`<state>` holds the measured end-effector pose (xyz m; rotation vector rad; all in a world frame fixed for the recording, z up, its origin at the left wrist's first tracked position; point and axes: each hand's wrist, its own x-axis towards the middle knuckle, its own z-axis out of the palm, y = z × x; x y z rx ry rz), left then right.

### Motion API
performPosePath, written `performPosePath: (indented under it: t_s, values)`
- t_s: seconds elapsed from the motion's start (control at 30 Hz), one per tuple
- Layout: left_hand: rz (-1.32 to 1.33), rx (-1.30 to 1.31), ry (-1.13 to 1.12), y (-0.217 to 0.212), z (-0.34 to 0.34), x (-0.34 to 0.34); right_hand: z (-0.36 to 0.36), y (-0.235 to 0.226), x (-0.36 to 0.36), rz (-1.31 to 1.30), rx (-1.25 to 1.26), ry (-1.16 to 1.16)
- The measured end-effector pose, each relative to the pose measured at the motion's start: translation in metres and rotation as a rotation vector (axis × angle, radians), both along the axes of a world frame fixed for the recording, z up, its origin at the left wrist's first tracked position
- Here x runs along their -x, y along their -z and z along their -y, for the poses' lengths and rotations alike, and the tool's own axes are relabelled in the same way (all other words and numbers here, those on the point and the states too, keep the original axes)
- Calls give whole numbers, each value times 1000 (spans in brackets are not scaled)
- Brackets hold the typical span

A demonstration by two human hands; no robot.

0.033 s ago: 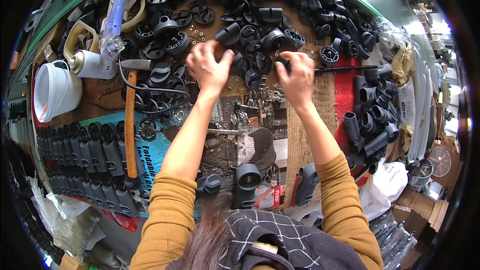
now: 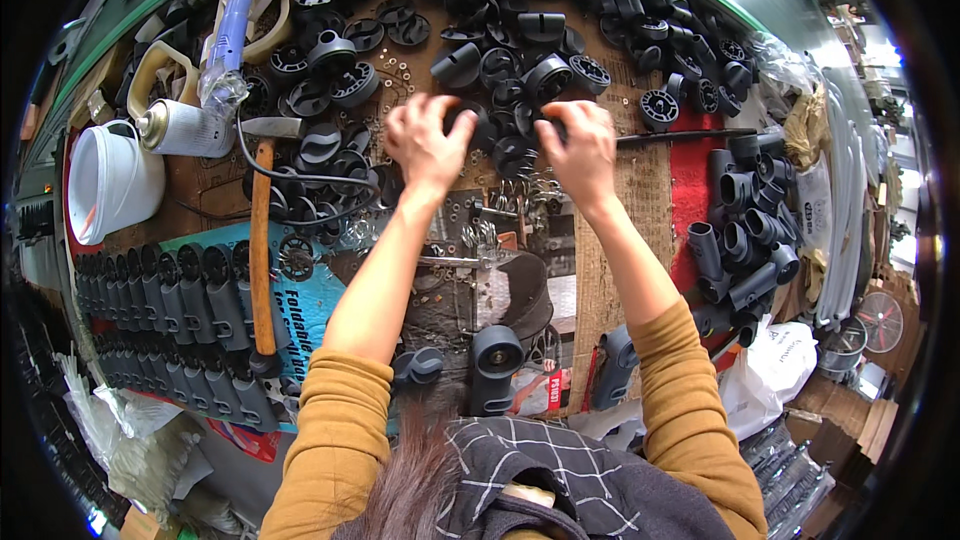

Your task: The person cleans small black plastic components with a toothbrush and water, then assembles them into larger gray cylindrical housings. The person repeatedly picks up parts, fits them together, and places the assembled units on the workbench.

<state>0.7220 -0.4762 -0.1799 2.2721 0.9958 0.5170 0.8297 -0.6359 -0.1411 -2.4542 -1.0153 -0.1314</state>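
My left hand [image 2: 428, 143] is over the near edge of a pile of black round plastic parts [image 2: 500, 68]. Its fingers curl and its thumb presses against one black round plastic part [image 2: 482, 126], partly hidden by the hand. To the right, my right hand [image 2: 582, 148] has thumb and fingers bent round another dark piece [image 2: 548, 130], mostly covered by the fingers. Between the hands lie more black round parts [image 2: 514, 154]. Just below them is a small heap of shiny metal pieces [image 2: 500, 202]. A thin black rod [image 2: 690, 136] lies to the right of my right hand.
A wooden-handled hammer [image 2: 262, 250], a spray can [image 2: 185, 130] and a white bucket [image 2: 118, 180] are at left. Rows of grey plastic housings [image 2: 170, 305] stand at lower left. More grey housings [image 2: 745, 225] are heaped on the right. Nearest me is a grey jointed part [image 2: 495, 370].
Both hands have moved a little toward each other and slightly nearer to me. The dark pieces at their fingers have shifted inward with them.
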Motion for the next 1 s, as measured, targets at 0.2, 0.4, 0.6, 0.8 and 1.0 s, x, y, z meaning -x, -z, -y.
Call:
performPosePath:
  t_s: [0.2,0.4,0.6,0.8,1.0]
  values:
    - [33,118,265,-6,43,47,0,18,26,-15,94,-21]
    - [128,6,290,-29,49,63,36,3,40,-372,-275,51]
    - [461,1172,256,-68,71,87,71,-53,104,-1588,-985,95]
    - [261,1412,229,-101,99,148,102,-69,168,-1721,-1072,199]
    - [206,1450,219,-106,139,194,125,-80,226,-1607,-750,295]
